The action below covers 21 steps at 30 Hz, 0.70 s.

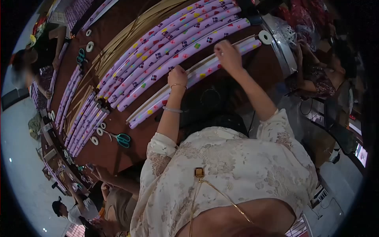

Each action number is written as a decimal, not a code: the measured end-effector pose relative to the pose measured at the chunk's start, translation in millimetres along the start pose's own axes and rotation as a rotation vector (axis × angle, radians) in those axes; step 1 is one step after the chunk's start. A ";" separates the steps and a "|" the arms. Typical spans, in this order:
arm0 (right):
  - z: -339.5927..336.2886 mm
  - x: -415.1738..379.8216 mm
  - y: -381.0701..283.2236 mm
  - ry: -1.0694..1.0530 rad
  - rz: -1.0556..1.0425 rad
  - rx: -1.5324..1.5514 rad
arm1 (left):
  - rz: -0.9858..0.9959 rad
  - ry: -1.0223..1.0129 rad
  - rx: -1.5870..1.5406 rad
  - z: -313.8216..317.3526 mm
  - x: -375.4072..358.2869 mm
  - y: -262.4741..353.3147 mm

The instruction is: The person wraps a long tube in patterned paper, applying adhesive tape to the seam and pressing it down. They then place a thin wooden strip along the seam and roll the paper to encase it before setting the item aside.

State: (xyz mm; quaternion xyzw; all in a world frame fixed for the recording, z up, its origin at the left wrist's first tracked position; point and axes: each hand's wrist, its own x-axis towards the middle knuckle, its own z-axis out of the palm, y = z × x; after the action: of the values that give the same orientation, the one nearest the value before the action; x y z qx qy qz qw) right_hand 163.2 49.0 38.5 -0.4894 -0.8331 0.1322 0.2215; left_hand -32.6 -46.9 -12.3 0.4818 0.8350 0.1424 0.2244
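My left hand [177, 76] is closed, its fingers curled down over the near side of the purple patterned wrapping paper rolls; what it grips, if anything, is hidden. To its right my right hand [228, 55] is held with fingers bent together, above a partly unrolled paper roll [156, 108] with a pale brown strip along it. That roll lies along the table edge in front of my body. Behind it, a row of finished-looking rolls [173, 63] with small coloured prints stretches across the table.
Brown paper strips [130, 29] lie behind the rolls. Teal-handled scissors [123, 140] and white tape rolls [94, 140] rest at left, near shorter roll bundles [81, 132]. Another tape roll [265, 37] sits at the right. Co-workers are on both sides.
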 end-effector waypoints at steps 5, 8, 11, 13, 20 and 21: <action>58.6 -27.7 -33.8 -0.270 -0.148 0.312 | 0.039 -0.009 0.005 -5.6 -1.5 6.6; 55.6 -13.7 -11.4 -0.246 -0.089 0.260 | 0.022 -0.032 0.049 -6.3 -1.3 6.9; 25.5 3.3 46.9 -0.259 0.029 0.221 | 0.029 0.000 0.028 -3.5 -0.2 3.8; 8.7 13.8 99.4 -0.202 0.142 0.142 | 0.047 -0.023 0.021 -6.0 -2.9 4.4; -47.0 34.2 157.5 -0.145 0.109 -0.110 | 0.030 0.032 0.095 8.4 -0.2 2.9; -53.3 32.6 141.0 -0.132 0.041 -0.211 | 0.015 0.026 0.134 10.6 -0.4 3.8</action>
State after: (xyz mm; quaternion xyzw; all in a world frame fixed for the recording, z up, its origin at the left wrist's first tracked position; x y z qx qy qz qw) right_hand 282.7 146.1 30.9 -0.5173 -0.8448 0.0804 0.1108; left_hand -24.2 -45.1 -19.5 0.5000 0.8419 0.0941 0.1798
